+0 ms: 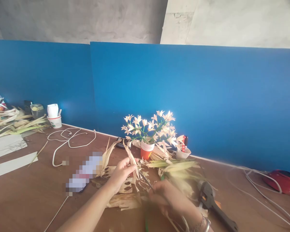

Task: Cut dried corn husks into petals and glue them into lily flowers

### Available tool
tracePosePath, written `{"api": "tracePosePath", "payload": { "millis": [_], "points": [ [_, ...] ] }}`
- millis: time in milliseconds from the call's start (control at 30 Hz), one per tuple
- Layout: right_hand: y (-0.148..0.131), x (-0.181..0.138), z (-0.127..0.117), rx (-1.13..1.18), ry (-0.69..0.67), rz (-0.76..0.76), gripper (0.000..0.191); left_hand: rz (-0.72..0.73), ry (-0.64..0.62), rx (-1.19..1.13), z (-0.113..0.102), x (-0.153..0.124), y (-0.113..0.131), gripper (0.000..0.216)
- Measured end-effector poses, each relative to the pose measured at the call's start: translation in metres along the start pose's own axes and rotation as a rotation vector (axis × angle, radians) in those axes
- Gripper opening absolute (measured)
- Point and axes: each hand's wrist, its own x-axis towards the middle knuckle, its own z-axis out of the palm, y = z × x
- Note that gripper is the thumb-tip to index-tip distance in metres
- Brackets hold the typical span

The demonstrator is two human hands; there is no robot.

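left hand (122, 172) pinches husk (130, 154); right hand (165, 192) clasps tool (145, 179)

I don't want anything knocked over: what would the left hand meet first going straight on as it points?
Probably the red paper cup holding the cream flowers: the left hand, gripping a dried husk strip, points forward and right toward it. One view leaves the depth unclear.

Tabletop (16, 206) open front left, glue gun (209, 201) crowding right hand (166, 193)
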Motion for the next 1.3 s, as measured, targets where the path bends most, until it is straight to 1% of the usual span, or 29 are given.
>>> {"api": "tracePosePath", "payload": {
  "millis": [167,300,500,667,833,1033,1300],
  "points": [
    [0.005,0.001,-0.001,-0.004,-0.024,-0.013,0.03,-0.032,-0.058,-0.028,0.001,-0.001,-0.001,0.034],
    [0.008,0.002,-0.002,-0.002,-0.043,-0.016,0.028,-0.059,-0.087,-0.097,0.001,-0.001,-0.003,0.033],
    [0.003,-0.001,-0.003,-0.058,-0.054,-0.028,0.025,-0.082,-0.127,-0.118,0.0,0.0,-0.006,0.036],
    [-0.006,-0.006,-0.005,-0.134,-0.061,-0.073,0.02,-0.082,-0.103,-0.074,0.0,-0.001,-0.006,0.029],
    [-0.011,-0.008,-0.006,-0.151,-0.073,-0.087,0.016,-0.097,-0.087,-0.025,0.001,0.0,-0.008,0.033],
    [-0.006,-0.004,-0.005,-0.131,-0.059,-0.058,0.016,-0.089,-0.057,0.0,0.003,0.0,-0.008,0.031],
    [-0.003,-0.002,-0.004,-0.127,-0.049,-0.032,0.016,-0.04,-0.086,0.025,0.001,0.002,-0.009,0.029]
  ]
}}
